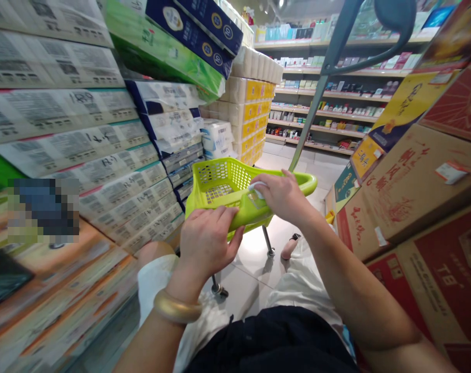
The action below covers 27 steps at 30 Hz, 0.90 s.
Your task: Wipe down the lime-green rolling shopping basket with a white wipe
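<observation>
A lime-green plastic shopping cart with a perforated basket stands in front of me, its curved handle towards my body. My left hand is closed round the left part of the handle, with a gold-coloured bangle at the wrist. On the handle's middle, my right hand presses a small white tissue or cloth, mostly covered by the fingers. No goods show inside the part of the basket I can see. The cart's metal legs end in small casters on the floor.
Stacked paper packs rise close on the left, with tilted green and dark-blue packs on top. Cardboard cartons line the right side. A grey metal pole stands beyond the handle. Stocked shelves span the back above pale floor tiles.
</observation>
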{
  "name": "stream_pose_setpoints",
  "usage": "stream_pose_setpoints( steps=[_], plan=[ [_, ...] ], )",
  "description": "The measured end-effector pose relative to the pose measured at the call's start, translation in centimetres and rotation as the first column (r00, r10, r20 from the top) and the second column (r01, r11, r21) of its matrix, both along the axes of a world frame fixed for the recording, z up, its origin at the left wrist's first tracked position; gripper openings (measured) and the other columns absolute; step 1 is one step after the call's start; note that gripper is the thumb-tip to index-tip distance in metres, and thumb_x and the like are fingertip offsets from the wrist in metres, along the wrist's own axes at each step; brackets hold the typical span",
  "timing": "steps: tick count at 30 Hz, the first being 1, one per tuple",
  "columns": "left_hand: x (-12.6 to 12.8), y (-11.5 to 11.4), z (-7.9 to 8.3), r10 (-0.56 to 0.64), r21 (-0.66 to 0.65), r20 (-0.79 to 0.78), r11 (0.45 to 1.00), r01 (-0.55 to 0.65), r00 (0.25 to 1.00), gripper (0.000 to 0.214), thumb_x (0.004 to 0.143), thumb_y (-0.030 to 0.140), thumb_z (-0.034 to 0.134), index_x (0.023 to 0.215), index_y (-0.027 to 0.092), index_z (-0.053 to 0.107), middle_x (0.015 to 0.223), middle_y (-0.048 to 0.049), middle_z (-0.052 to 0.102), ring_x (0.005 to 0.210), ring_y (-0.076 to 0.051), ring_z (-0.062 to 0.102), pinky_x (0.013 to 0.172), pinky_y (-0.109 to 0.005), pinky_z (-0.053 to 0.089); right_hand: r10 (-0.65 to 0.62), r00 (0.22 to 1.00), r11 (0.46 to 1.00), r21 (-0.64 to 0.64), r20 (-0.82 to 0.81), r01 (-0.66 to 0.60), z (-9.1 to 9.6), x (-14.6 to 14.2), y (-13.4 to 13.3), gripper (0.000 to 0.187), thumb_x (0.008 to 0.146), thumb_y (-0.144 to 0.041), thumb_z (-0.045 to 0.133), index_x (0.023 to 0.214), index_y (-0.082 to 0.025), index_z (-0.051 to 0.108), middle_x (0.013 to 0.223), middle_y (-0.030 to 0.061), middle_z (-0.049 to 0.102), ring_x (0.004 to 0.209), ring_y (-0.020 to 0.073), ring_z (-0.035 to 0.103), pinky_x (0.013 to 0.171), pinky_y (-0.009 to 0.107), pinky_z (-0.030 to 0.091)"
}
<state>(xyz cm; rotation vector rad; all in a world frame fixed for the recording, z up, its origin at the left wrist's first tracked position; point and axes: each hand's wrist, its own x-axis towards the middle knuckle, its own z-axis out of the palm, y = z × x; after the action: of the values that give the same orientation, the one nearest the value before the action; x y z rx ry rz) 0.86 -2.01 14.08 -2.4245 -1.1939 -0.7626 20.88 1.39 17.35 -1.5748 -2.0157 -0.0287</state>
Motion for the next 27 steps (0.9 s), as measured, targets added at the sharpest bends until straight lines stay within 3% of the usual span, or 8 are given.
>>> stream_pose_setpoints(
  steps=[5,13,16,22,25,27],
  plan=[
    [0.2,0.0,0.1,-0.004,-0.036,0.017,0.999,0.005,1.0,0.029,0.089,0.039,0.052,0.107,0.019,0.064,0.094,-0.0075,0.073,0.08,-0.026,0.066,0.073,-0.041,0.043,-0.179,0.983,0.984,0.001,0.041,0.179,-0.2,2.8,1.1,0.027,0.097,-0.025,0.045,0.099,-0.025,0.071,0.098,0.0043,0.078,0.097,0.0227,0.07,0.114,0.053,0.025],
    [0.2,0.1,0.1,0.003,-0.018,0.017,1.0,-0.003,1.0,0.028,0.089,0.039,0.053,0.106,0.019,0.064,0.091,-0.0069,0.073,0.078,-0.026,0.066,0.072,-0.04,0.043,0.086,0.995,0.994,0.058,0.042,-0.088,-0.2,-1.2,-0.7,0.025,0.098,-0.024,0.046,0.099,-0.025,0.07,0.097,0.001,0.077,0.098,0.0182,0.07,0.12,0.049,0.016],
    [0.0,0.1,0.1,-0.002,-0.008,0.003,1.0,0.002,1.0,0.028,0.089,0.039,0.052,0.106,0.019,0.063,0.091,-0.0067,0.073,0.078,-0.026,0.066,0.072,-0.04,0.043,0.032,0.999,0.999,0.038,-0.03,-0.031,-0.3,0.1,-0.6,0.025,0.098,-0.027,0.046,0.1,-0.027,0.071,0.101,0.0004,0.078,0.097,0.0185,0.071,0.119,0.052,0.018],
    [0.1,0.0,0.2,-0.004,-0.024,0.007,1.0,0.004,1.0,0.029,0.089,0.038,0.052,0.107,0.019,0.063,0.094,-0.0072,0.073,0.08,-0.026,0.066,0.073,-0.041,0.044,-0.199,0.979,0.976,0.081,-0.048,0.203,-1.0,2.8,-0.3,0.027,0.097,-0.026,0.044,0.103,-0.026,0.071,0.102,0.0035,0.078,0.097,0.0231,0.071,0.116,0.056,0.02],
    [0.2,0.0,0.2,0.003,-0.037,0.016,0.999,-0.002,1.0,0.028,0.089,0.038,0.052,0.106,0.019,0.064,0.092,-0.0075,0.073,0.08,-0.026,0.066,0.073,-0.041,0.044,-0.185,0.981,0.976,0.11,-0.057,0.191,-1.3,1.1,-1.0,0.028,0.098,-0.024,0.043,0.101,-0.025,0.071,0.104,0.0043,0.077,0.1,0.0228,0.07,0.118,0.055,0.018],
    [0.2,0.0,0.2,0.0,-0.039,0.02,0.999,0.001,1.0,0.028,0.088,0.038,0.053,0.106,0.02,0.065,0.091,-0.0074,0.073,0.079,-0.026,0.066,0.073,-0.041,0.045,-0.101,0.992,0.987,0.119,-0.068,0.109,-1.4,-0.6,-1.7,0.026,0.098,-0.024,0.044,0.101,-0.025,0.071,0.107,0.0036,0.077,0.102,0.0215,0.069,0.119,0.053,0.017]
  ],
)
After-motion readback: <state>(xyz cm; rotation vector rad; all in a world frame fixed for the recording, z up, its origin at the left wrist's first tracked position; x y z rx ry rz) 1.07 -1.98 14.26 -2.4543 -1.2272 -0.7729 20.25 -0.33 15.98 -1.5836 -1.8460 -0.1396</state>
